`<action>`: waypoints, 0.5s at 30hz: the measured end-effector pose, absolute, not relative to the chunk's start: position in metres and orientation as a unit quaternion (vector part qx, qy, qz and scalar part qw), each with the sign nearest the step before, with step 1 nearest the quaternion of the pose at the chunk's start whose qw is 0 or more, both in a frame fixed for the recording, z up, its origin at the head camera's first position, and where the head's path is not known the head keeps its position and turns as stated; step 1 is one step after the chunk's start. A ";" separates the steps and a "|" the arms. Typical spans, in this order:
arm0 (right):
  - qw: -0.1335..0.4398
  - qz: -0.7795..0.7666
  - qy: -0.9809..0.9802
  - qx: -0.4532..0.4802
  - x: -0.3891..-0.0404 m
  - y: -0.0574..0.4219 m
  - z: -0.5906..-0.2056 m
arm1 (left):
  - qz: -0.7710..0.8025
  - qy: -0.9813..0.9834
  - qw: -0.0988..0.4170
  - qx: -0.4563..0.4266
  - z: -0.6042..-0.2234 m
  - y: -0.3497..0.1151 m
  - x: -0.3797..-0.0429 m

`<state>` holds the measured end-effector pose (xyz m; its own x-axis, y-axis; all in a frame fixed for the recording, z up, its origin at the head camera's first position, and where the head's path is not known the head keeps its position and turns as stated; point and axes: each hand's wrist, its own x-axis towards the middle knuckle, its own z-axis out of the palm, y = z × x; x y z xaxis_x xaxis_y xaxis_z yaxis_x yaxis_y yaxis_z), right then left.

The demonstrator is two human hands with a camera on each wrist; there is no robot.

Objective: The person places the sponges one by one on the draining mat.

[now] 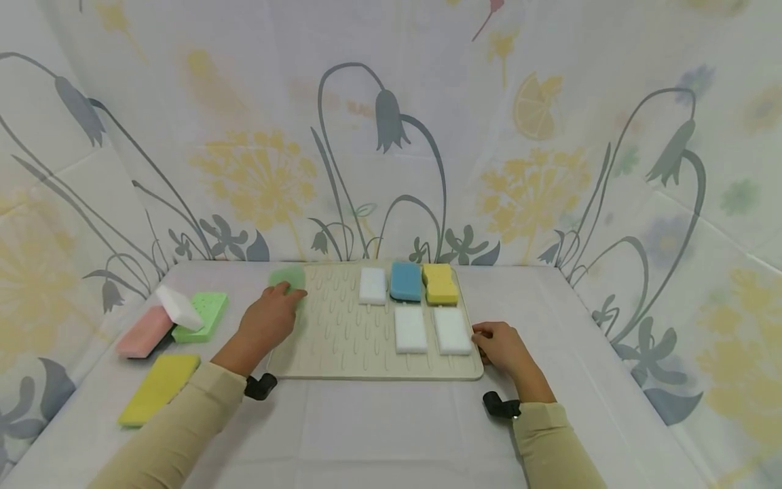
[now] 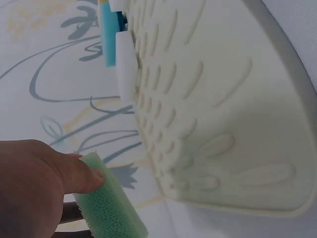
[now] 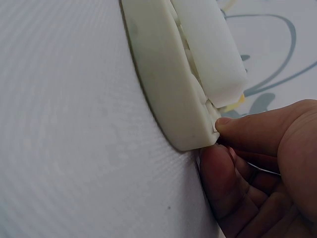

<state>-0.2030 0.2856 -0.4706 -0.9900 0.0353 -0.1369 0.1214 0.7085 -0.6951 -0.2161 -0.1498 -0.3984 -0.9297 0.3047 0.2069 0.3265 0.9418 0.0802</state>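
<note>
Green sponge (image 2: 111,210): one, at the mat's (image 1: 332,363) far left corner; contact with the mat cannot be told. Your left hand (image 1: 269,318) grips it, thumb on the near face. Open-pored; likely light, soft, hardly slippery, easily dented; take it gently by its sides.

Mat: one, flat, ridged, on the table (image 1: 379,435). Your right hand (image 1: 502,348) pinches its right edge, thumb on top. Probably rubbery and bendable; hold the rim, clear of the white blocks (image 1: 410,330).

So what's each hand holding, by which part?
The left hand pinches the pale green sponge near one end; the right hand, the mat by its edge.
</note>
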 end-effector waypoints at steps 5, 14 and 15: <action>0.060 -0.376 0.924 0.044 -0.203 0.286 -0.469 | -0.051 -0.981 0.097 -0.161 -0.400 -0.142 -0.212; 0.061 -0.382 0.921 0.045 -0.203 0.286 -0.471 | -0.047 -0.975 0.115 -0.187 -0.404 -0.130 -0.204; 0.062 -0.382 0.921 0.045 -0.204 0.286 -0.471 | -0.047 -0.973 0.118 -0.191 -0.406 -0.129 -0.204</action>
<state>-0.2036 0.2863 -0.4715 -0.9883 0.0347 -0.1484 0.1295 0.7040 -0.6982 -0.2038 -0.1292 -0.4055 -0.8989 0.3617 0.2473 0.3838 0.9223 0.0460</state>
